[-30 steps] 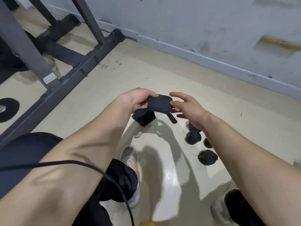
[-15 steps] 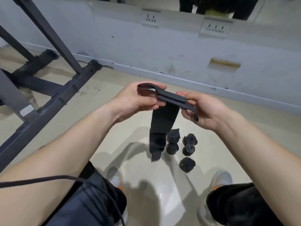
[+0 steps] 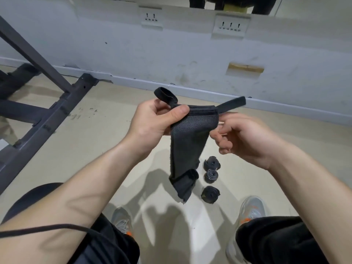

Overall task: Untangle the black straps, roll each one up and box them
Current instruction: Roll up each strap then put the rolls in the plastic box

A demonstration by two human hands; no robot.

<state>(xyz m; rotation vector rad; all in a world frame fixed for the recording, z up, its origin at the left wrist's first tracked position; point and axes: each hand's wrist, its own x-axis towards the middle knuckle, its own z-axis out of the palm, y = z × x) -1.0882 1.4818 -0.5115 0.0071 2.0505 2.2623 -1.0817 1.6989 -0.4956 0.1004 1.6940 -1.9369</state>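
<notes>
A wide black strap [image 3: 187, 145] hangs in front of me, its lower end folded back near my knees. My left hand [image 3: 158, 120] pinches its top left corner under the thumb, where a small loop [image 3: 165, 94] sticks up. My right hand [image 3: 245, 136] is at the top right edge with curled fingers; its fingertips touch the strap from behind, and a narrow tab [image 3: 231, 104] juts out above them. Three rolled black straps [image 3: 210, 176] lie on the floor below, between my feet. No box is in view.
A dark metal equipment frame [image 3: 49, 113] runs along the floor at the left. A grey wall with a baseboard [image 3: 209, 92] and sockets [image 3: 230, 25] stands close ahead. My shoes [image 3: 251, 208] and black-trousered knees fill the bottom. A black cable [image 3: 57, 226] crosses my left forearm.
The strap has dropped open and hangs longer and flatter than before. Both hands have risen and spread slightly, and the loop and the tab now stick out at the two top corners.
</notes>
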